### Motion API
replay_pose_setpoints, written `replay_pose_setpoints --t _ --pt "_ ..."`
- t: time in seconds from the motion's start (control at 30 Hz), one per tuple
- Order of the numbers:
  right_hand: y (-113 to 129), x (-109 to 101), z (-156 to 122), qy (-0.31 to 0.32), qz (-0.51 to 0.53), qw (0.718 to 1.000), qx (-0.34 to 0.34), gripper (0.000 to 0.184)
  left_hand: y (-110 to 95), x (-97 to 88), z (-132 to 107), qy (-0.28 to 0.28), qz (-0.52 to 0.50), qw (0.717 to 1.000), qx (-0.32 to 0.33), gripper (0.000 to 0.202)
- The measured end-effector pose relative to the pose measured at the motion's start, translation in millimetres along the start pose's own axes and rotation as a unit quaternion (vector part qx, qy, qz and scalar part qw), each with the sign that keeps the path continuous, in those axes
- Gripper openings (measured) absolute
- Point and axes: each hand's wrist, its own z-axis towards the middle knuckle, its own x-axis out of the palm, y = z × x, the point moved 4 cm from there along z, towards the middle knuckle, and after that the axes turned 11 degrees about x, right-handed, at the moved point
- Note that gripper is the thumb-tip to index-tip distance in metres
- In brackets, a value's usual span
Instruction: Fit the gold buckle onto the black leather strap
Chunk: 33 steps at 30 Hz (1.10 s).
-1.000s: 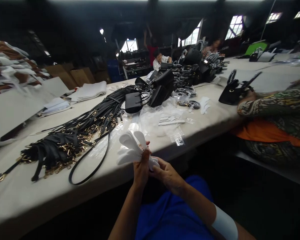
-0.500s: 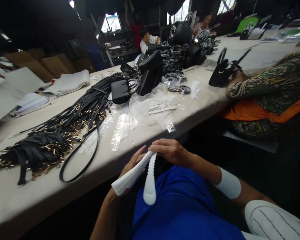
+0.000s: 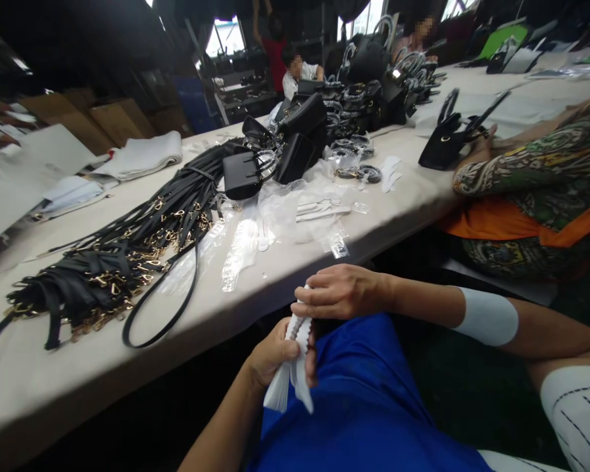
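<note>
A folded stack of white strips with scalloped edges hangs over my lap, its layers fanned at the lower end. My left hand is closed round the middle of the stack, thumb across the front and fingertips showing behind. My right hand grips the upper end, fingers laid over the fold. Similar white scalloped strips lie on the table ahead, with clear plastic bags beside them.
Black straps with gold clasps spread over the left of the table. Black handbags are heaped behind. At right, a co-worker's patterned sleeve reaches to a small black handbag. Several people are around the table.
My left hand has moved up and right and closed its thumb over the strips, whose two halves are now pressed together. The right hand has shifted slightly. The view has turned slightly.
</note>
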Motion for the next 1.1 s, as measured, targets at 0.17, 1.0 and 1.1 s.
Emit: replay_pose_setpoints --t 0.17,1.0,1.1 --pt "-9 -7 -15 -0.100 -0.006 0.994 0.052 0.023 12 7.6 -17 -0.041 -0.122 0.989 0.066 0.039" --pt "51 31 -23 -0.008 0.447 0.854 0.267 0.070 -31 46.9 -23 -0.208 0.472 0.855 0.060 0.024" --pt "108 66 -22 0.031 0.577 0.786 0.219 0.070 -40 42.9 -25 -0.208 0.446 0.867 0.083 0.026"
